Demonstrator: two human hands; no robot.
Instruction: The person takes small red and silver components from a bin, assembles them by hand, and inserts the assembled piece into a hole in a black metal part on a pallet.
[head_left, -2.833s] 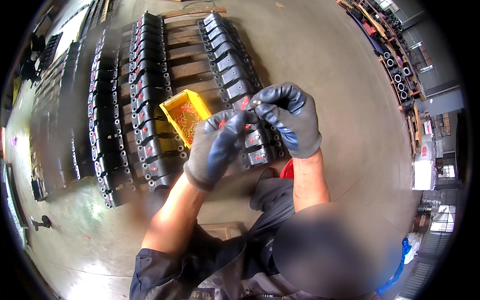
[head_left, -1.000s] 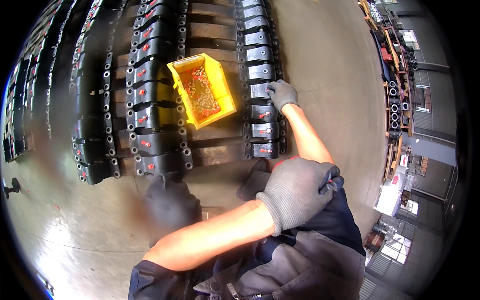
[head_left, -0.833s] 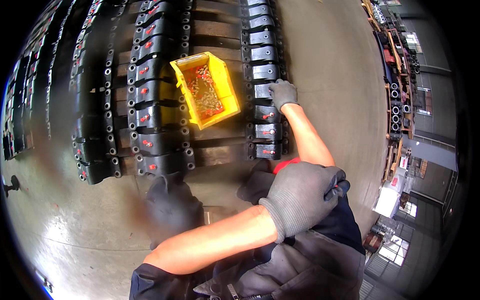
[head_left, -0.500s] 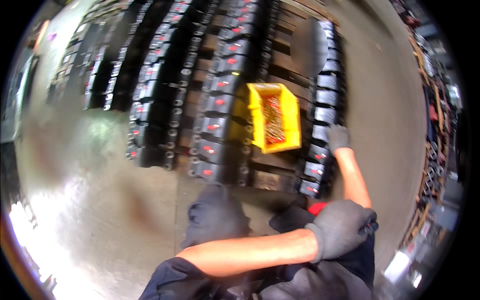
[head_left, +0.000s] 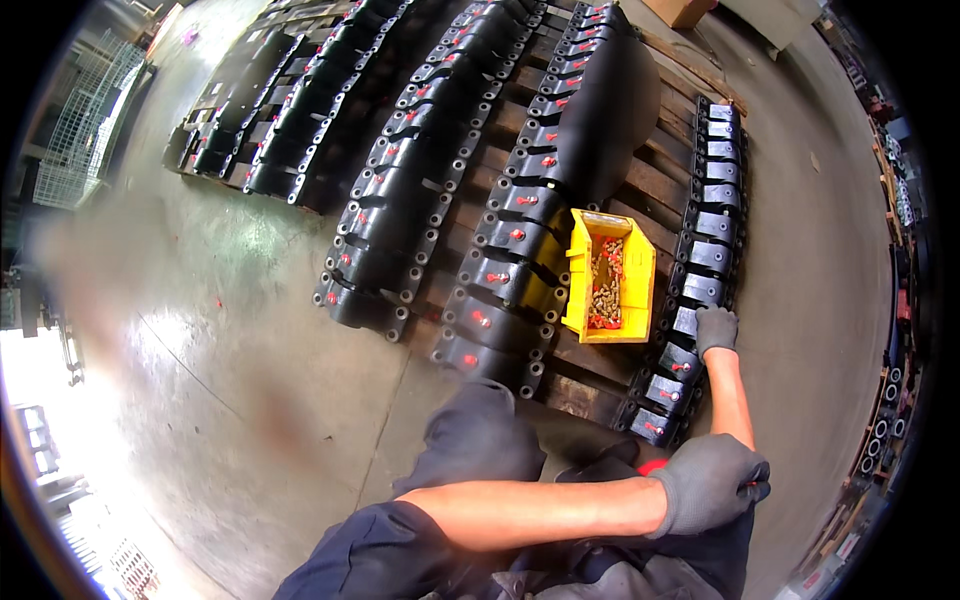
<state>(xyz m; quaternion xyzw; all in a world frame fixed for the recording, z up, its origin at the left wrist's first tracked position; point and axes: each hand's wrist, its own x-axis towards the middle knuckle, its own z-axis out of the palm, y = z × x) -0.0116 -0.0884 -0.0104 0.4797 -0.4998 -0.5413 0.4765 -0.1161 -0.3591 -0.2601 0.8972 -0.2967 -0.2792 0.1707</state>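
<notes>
My right hand, in a grey glove, reaches to the narrow row of black metal blocks on the right. Its fingers are bent down onto one block, and their tips are hidden. Blocks on the near side of it carry small red-tipped fittings; those beyond show bare holes. My left hand, gloved too, is closed in a fist near my right forearm. A bit of red shows at its fingers, too small to name. Left of the row, a yellow bin holds many small red and brass-coloured pieces.
Wooden pallets carry the blocks and longer rows of black curved metal parts with red-tipped fittings. A cardboard box stands at the far end. My knee is close to the near pallet edge. Stocked shelving lines the right side.
The view has swung, so the rows, bin and hands appear farther right and lower, and sharper. My right hand stays at the same part of the row; my left stays closed.
</notes>
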